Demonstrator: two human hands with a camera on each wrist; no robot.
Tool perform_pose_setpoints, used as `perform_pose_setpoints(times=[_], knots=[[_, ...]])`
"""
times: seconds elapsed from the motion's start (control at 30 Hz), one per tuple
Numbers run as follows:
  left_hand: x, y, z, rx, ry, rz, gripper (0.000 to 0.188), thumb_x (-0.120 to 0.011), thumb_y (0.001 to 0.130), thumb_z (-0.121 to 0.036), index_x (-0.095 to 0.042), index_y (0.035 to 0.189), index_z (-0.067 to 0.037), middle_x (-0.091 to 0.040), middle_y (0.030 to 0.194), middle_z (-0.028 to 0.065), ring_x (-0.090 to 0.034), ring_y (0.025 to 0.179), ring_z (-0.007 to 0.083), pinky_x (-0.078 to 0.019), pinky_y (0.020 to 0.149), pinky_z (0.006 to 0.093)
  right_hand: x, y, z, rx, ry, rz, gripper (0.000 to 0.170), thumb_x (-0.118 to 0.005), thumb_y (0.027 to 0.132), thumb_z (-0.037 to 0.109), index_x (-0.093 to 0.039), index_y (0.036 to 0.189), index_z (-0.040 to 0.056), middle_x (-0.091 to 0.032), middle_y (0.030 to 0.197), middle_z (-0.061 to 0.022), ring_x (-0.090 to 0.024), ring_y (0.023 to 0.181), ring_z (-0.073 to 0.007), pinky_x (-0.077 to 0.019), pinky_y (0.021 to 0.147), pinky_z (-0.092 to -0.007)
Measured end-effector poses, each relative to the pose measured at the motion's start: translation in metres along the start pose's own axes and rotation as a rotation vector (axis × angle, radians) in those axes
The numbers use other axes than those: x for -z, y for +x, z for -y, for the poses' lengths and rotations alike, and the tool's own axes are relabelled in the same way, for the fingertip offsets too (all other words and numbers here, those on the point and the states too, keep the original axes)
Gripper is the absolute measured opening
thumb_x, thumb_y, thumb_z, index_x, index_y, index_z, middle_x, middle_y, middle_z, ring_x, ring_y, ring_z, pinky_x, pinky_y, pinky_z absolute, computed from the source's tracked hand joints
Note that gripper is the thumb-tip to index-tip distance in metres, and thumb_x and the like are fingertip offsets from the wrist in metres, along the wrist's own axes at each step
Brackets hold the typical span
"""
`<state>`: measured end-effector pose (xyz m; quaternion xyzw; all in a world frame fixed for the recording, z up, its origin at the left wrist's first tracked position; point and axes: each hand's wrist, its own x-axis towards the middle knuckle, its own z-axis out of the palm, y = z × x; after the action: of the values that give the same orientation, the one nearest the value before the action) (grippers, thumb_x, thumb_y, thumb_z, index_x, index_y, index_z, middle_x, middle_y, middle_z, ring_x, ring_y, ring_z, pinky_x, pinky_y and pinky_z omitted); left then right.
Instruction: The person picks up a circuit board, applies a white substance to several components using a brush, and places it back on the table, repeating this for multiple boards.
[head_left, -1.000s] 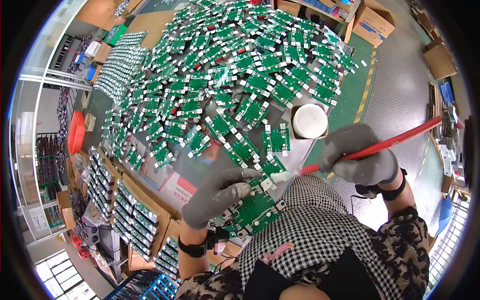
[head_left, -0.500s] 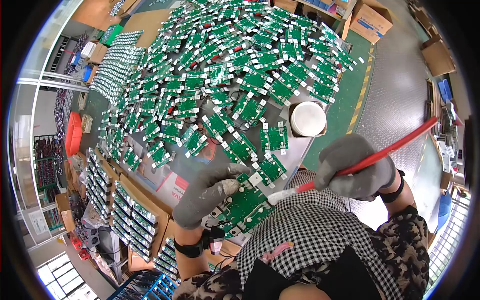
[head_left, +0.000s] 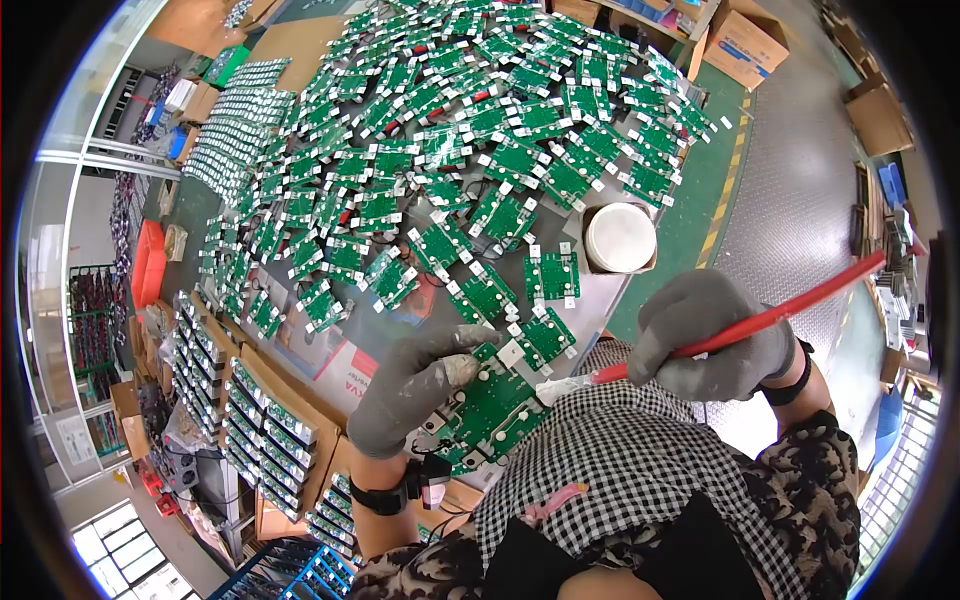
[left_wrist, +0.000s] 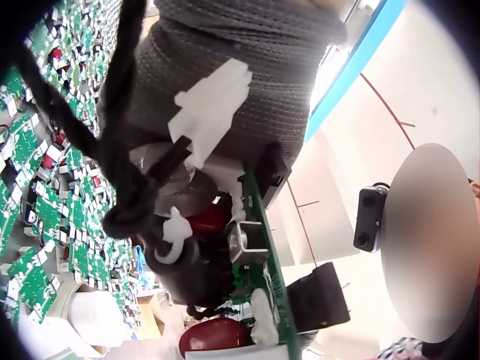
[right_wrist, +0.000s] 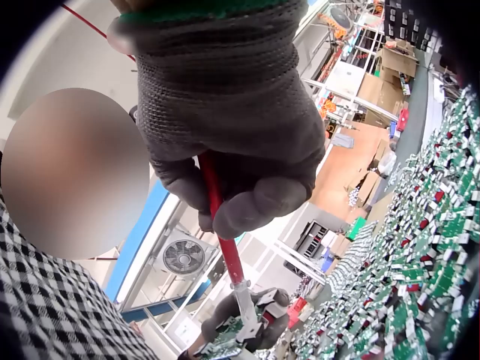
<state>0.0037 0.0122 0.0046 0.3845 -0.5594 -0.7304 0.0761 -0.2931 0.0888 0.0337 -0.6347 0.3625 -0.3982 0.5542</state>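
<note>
In the head view my gloved left hand (head_left: pixel 408 392) grips a green circuit board (head_left: pixel 490 405) by its far left edge, tilted in front of the apron. The left wrist view shows this board edge-on (left_wrist: pixel 264 251), with dark and red components and white paste among them. My gloved right hand (head_left: pixel 708 338) holds a long red-handled tool (head_left: pixel 800 312) slanting down to the left. Its whitish tip (head_left: pixel 565 388) is right at the board's right edge. In the right wrist view the fingers curl round the red handle (right_wrist: pixel 231 259), and the flat pale tip (right_wrist: pixel 245 304) overlaps the board.
Many circuit boards (head_left: pixel 515 160) cover the table beyond the hands. A white round tub (head_left: pixel 620 238) stands at the table's right edge. Racks of boards (head_left: pixel 265 430) are on the left, and a cardboard box (head_left: pixel 745 45) sits at the back right.
The tool's tip has moved from the board's far right corner towards my body, along its right edge. The left hand and the board have shifted slightly left. Little differs over the last half second.
</note>
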Motion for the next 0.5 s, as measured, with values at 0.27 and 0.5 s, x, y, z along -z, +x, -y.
perform_pose_setpoints(times=[0.27, 0.5], knots=[[-0.002, -0.003, 0.003, -0.034, -0.015, -0.075, 0.043, -0.057, 0.086, -0.028, -0.058, 0.117, 0.002, -0.062, 0.098, 0.0051, -0.055, 0.094, 0.0125, -0.0434, 0.083, 0.0272, 0.005, 0.003, 0.004, 0.095, -0.324, -0.084, 0.013, -0.054, 0.062, 0.000, -0.064, 0.069, 0.0037, -0.059, 0.059, -0.0082, -0.054, 0.047, -0.0232, -0.0422, 0.045, -0.0347], [-0.022, 0.008, 0.024, -0.337, -0.394, -0.437, 0.054, -0.065, 0.087, -0.028, -0.036, 0.127, -0.005, -0.052, 0.119, 0.0098, -0.057, 0.103, 0.0194, -0.0477, 0.088, 0.0321, -0.022, -0.006, 0.007, 0.191, -0.284, -0.346, 0.013, -0.056, 0.068, 0.000, -0.064, 0.078, 0.0016, -0.063, 0.064, -0.0087, -0.061, 0.053, -0.0218, -0.0478, 0.050, -0.0326]])
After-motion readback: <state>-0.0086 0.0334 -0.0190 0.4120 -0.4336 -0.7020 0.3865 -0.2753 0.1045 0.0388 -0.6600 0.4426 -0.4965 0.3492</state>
